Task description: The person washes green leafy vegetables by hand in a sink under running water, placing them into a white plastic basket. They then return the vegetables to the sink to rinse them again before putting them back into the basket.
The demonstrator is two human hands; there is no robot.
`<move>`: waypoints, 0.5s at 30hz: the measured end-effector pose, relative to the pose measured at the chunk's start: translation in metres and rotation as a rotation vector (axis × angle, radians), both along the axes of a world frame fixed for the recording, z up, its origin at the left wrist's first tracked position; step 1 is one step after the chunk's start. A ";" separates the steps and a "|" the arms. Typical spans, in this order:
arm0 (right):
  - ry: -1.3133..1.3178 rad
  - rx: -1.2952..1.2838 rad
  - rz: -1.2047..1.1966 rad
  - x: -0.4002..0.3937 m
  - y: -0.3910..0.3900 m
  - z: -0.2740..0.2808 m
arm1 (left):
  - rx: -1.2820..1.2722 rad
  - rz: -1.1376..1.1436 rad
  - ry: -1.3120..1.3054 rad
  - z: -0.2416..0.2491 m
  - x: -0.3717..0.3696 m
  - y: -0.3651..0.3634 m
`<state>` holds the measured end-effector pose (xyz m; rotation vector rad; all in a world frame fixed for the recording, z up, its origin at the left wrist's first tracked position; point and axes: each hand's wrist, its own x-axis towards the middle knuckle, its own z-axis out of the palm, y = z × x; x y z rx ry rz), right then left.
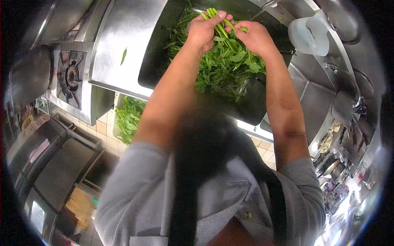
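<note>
My left hand (203, 33) is closed around a small bunch of bright green stems (212, 13), thumb on top, with the cut ends pointing up past the fingers. Close beside it, my right hand (255, 37) pinches the green stems too, its fingertips bent in around them. The stems look like water spinach. Below both hands, a heap of long-leaved greens (230, 67) lies in the dark sink basin (154, 65). Part of the heap is hidden behind my hands and forearms.
A single green leaf (123, 56) lies on the steel counter (117, 33) left of the sink. A basket of greens (129, 117) stands on the floor below. At far left is a gas burner (72, 75); a translucent plastic container (308, 35) stands at upper right.
</note>
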<state>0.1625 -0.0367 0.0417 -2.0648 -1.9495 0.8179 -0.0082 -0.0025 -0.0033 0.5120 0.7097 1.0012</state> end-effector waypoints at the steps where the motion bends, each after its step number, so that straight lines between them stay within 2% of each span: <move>1: 0.001 -0.001 0.000 0.000 -0.001 -0.003 | 0.013 0.002 -0.001 0.001 0.001 -0.001; 3: -0.031 0.162 -0.149 -0.001 -0.001 -0.015 | -0.011 -0.006 -0.019 0.003 0.002 -0.001; 4: -0.029 0.162 -0.148 0.001 0.001 -0.023 | -0.035 -0.013 -0.037 0.003 0.001 -0.001; 6: 0.401 0.295 -0.211 0.011 0.004 -0.034 | -0.064 0.017 -0.070 0.002 0.000 -0.001; 7: 0.400 0.293 -0.211 0.019 0.004 -0.035 | -0.092 0.047 -0.106 0.001 0.000 -0.001; 9: 0.875 0.204 -0.584 0.031 0.003 -0.032 | -0.092 0.056 -0.084 -0.004 -0.011 0.003; 10: 1.038 0.183 -0.585 0.036 -0.002 -0.029 | -0.092 0.064 -0.062 -0.008 -0.014 0.005; 13: 0.926 0.154 -0.460 0.034 -0.009 -0.015 | -0.108 0.106 -0.209 -0.015 -0.014 0.009; 14: 0.624 0.100 -0.352 0.033 -0.013 -0.008 | -0.120 0.111 -0.225 -0.017 -0.011 0.010; 15: 0.597 0.029 -0.277 0.026 -0.015 -0.012 | -0.119 0.109 -0.226 -0.015 -0.007 0.009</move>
